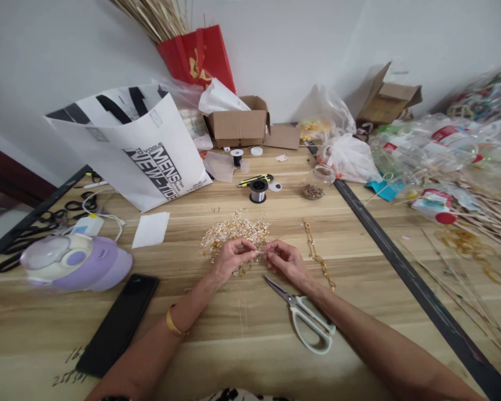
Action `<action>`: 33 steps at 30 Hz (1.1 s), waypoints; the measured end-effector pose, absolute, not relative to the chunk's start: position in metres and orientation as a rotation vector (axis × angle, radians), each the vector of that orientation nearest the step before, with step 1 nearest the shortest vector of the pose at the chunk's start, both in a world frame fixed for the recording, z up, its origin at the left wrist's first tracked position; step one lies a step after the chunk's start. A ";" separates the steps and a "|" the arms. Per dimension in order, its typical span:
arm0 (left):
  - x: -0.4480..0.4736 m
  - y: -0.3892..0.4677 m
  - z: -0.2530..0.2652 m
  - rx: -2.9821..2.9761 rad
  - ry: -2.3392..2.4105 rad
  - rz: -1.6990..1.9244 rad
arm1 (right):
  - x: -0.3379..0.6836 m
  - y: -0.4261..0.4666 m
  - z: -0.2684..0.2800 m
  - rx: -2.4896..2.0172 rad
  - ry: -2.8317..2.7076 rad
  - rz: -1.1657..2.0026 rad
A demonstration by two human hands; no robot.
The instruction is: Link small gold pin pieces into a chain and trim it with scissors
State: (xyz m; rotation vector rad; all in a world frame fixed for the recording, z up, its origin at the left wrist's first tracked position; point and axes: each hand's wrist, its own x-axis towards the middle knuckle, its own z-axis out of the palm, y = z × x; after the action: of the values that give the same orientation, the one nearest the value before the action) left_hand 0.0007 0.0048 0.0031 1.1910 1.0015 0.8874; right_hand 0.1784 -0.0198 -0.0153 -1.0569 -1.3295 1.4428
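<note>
My left hand [234, 257] and my right hand [284, 258] meet fingertip to fingertip over the middle of the wooden table. Both are pinched closed on a small thin thing between them, too fine to name. Just behind my hands lies a heap of gold and clear beaded pieces [234, 227]; part of it is hidden by my left hand. Scissors with pale handles [307, 320] lie slightly apart-bladed below my right hand. To the right of that hand a gold chain [313, 253] is stretched along the table.
A wire spool [258, 191], a yellow-black cutter [254, 180] and a jar of beads [314, 191] stand farther back. At left are a black phone [119, 323], a purple-white device [79, 262] and a white bag [137, 150]. Plastic bottles [434, 145] crowd the right.
</note>
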 end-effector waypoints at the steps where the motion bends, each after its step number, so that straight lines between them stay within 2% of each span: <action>1: 0.001 0.004 0.004 1.195 0.995 0.885 | 0.178 -0.020 -0.014 -1.055 -1.341 1.434; 13: 0.002 0.003 0.004 1.219 0.993 0.885 | 0.177 -0.021 -0.022 -1.075 -1.368 1.354; 21: 0.004 0.002 -0.005 1.346 0.926 0.870 | 0.173 -0.024 -0.016 -0.957 -1.341 1.531; 33: 0.002 0.003 -0.004 1.374 0.962 0.868 | 0.177 -0.021 -0.022 -1.030 -1.328 1.402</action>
State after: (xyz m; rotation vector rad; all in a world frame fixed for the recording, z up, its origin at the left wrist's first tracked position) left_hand 0.0021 0.0031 -0.0039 1.3741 0.9619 0.8679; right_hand 0.1765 -0.0209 -0.0216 -1.0301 -1.3278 1.4020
